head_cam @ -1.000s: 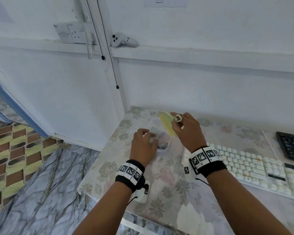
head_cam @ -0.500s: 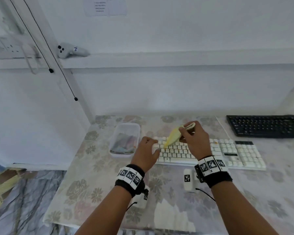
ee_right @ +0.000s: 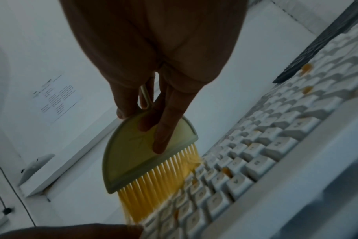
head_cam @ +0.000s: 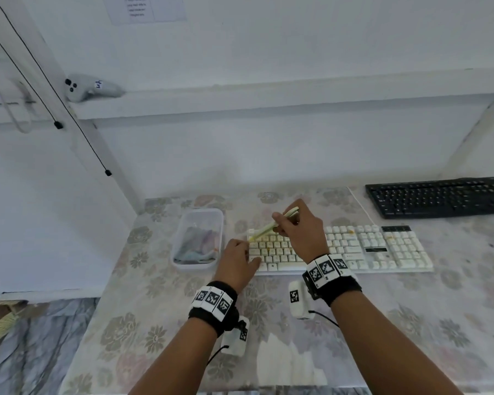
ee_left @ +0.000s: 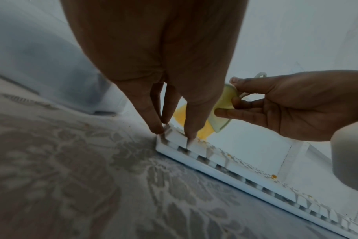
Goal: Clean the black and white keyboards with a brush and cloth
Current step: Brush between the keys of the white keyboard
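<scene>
Two hands: half-round yellow-bristled brush [ee_right: 147,155], ridged white keyboard [head_cam: 354,249].

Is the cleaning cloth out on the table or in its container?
In: the cloth lies crumpled inside the clear plastic container, left of the white keyboard; neither hand touches it.

Black keyboard [head_cam: 442,196] cut off rightward

We find bare tablecloth [head_cam: 166,323] nearest us; the plastic container [head_cam: 183,238] crowds the white keyboard's [head_cam: 382,252] left end.
</scene>
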